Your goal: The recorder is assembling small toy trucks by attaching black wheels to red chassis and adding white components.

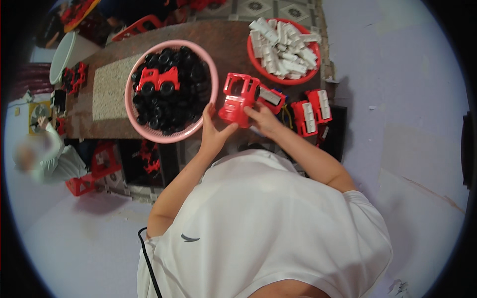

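Note:
A red plastic toy truck body (236, 102) with a dark wheel on its side is in my right hand (265, 120), whose thumb and fingers close on its right edge. My left hand (213, 135) is beside the truck's lower left corner, thumb and forefinger spread apart. Its thumb tip lies close to the truck; whether they touch I cannot tell. The forefinger is by the rim of a pink basket (214, 74) full of black toy wheels (161, 111). On the wheels rests another red truck body (155, 79), with wheels fitted.
A red basket (256, 63) of white plastic parts (285, 49) stands at the far right. Red trucks with white pieces (309, 116) lie below it, beside the table edge. A white tub (67, 57) and another person (54, 154) are at left; red stools (104, 161) stand near them.

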Tool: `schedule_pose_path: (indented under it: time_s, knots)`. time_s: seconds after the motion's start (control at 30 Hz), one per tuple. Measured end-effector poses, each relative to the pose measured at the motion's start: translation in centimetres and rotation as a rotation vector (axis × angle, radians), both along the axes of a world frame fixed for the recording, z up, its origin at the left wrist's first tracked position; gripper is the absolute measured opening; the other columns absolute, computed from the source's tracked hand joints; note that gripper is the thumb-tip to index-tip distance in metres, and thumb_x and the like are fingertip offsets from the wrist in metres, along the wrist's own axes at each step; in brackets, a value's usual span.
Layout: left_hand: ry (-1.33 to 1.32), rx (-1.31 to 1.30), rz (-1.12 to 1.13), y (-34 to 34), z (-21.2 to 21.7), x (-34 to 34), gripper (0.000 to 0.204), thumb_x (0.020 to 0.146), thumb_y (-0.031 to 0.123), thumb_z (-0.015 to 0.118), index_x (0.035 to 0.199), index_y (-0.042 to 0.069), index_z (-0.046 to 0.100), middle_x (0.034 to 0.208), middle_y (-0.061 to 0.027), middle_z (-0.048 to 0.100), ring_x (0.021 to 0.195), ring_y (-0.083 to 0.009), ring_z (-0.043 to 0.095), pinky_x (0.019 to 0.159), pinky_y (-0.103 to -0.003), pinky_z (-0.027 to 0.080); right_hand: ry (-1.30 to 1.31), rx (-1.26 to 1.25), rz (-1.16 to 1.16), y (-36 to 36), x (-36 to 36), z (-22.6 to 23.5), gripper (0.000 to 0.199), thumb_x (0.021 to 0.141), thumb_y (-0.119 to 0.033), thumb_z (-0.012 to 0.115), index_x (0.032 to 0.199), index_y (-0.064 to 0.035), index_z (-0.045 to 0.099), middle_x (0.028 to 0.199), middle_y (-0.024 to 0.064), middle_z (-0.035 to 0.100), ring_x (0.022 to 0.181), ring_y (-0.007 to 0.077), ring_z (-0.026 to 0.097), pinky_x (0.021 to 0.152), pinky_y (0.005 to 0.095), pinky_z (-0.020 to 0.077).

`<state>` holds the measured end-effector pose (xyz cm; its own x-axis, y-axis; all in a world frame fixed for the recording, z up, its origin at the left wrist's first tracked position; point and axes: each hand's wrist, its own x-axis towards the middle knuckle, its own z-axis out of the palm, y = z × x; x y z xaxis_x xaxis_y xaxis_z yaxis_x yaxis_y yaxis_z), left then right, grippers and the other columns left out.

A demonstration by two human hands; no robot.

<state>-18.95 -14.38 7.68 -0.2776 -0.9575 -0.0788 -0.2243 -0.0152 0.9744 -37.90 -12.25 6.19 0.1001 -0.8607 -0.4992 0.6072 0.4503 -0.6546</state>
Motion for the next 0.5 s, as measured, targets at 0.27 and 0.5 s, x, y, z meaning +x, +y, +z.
schedule_pose_path:
  time_s: [0.27,0.5]
  knots:
    - [0.354,0.271,0.277,-3.4,2.2,0.8,0.049,0.078,0.011,0.073,0.118,0.002,0.046,0.109,-0.0101,0.059,0.098,-0.0184,0.058,0.088,-0.031,0.046,0.667,-0.289,0.797,-4.6,-4.1,3.8,0.033,0.088,-0.028,0.063,0.108,-0.0017,0.064,0.097,0.0114,0.067,0.086,0.0229,0.064,0.072,0.0362,0.0508]
    - [0.237,0.316,0.143,-3.2,3.9,3.4,0.049,0.074,0.007,0.075,0.115,0.003,0.049,0.107,-0.0084,0.061,0.098,-0.0176,0.060,0.088,-0.031,0.047,1.986,-0.378,0.305,-15.4,-12.8,-3.4,0.033,0.078,-0.030,0.068,0.088,-0.0001,0.061,0.086,0.0214,0.065,0.081,0.0340,0.065,0.072,0.0440,0.0527]
